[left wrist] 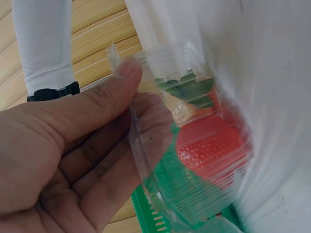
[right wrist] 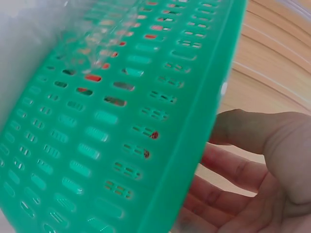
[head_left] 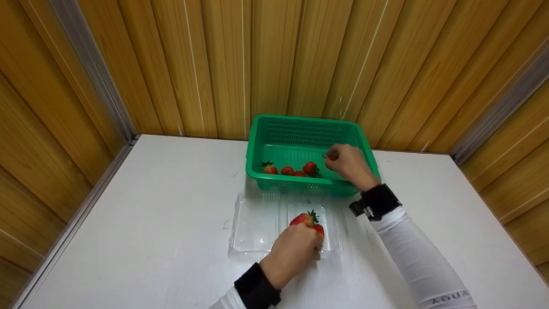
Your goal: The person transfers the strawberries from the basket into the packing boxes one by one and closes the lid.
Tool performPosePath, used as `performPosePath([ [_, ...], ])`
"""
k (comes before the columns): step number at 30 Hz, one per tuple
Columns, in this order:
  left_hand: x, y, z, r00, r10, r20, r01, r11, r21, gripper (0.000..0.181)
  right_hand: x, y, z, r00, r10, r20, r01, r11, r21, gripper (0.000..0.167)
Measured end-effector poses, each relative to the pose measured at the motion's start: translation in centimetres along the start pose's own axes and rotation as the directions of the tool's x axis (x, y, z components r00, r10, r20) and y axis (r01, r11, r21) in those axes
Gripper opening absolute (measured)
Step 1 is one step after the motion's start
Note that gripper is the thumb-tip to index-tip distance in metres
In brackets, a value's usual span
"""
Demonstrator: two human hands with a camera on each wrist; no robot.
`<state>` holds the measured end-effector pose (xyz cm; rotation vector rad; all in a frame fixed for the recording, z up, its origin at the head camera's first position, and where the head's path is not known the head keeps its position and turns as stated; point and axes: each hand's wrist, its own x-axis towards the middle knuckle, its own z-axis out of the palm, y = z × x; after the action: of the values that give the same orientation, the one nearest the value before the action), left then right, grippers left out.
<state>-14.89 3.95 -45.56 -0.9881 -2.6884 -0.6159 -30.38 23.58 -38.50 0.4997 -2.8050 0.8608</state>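
Observation:
My left hand grips the near wall of a clear plastic container, the thumb on one side of the thin wall in the left wrist view. Strawberries with green leaves lie inside it near the hand. Over the right part of a green basket, my right hand has its fingers curled down inside. A bit of red shows at its fingertips, seemingly a pinched strawberry, mostly hidden by the hand. Through the right wrist view, the basket wall hides those fingertips.
Several loose strawberries lie along the near side of the basket floor. The basket stands directly behind the container on a white table. Wood-patterned panels rise at the back and both sides.

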Motion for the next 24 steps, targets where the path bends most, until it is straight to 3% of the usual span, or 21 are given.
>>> performPosePath([
  [6,0.0,0.0,-0.1,1.000,-0.010,0.015,0.010,1.000,-0.004,0.012,-0.6,-0.7,0.0,1.000,0.005,-0.023,-0.005,1.000,-0.018,0.022],
  [16,-0.1,0.1,-0.2,0.999,0.032,-0.026,-0.031,0.999,0.040,0.021,-2.2,-1.7,-0.4,0.996,-0.038,-0.077,0.038,0.999,0.003,0.021],
  [24,0.0,0.0,-0.2,1.000,0.019,-0.016,-0.019,0.999,0.027,0.019,-3.9,-2.1,-0.5,0.996,0.002,-0.095,0.004,0.998,0.063,0.024],
])
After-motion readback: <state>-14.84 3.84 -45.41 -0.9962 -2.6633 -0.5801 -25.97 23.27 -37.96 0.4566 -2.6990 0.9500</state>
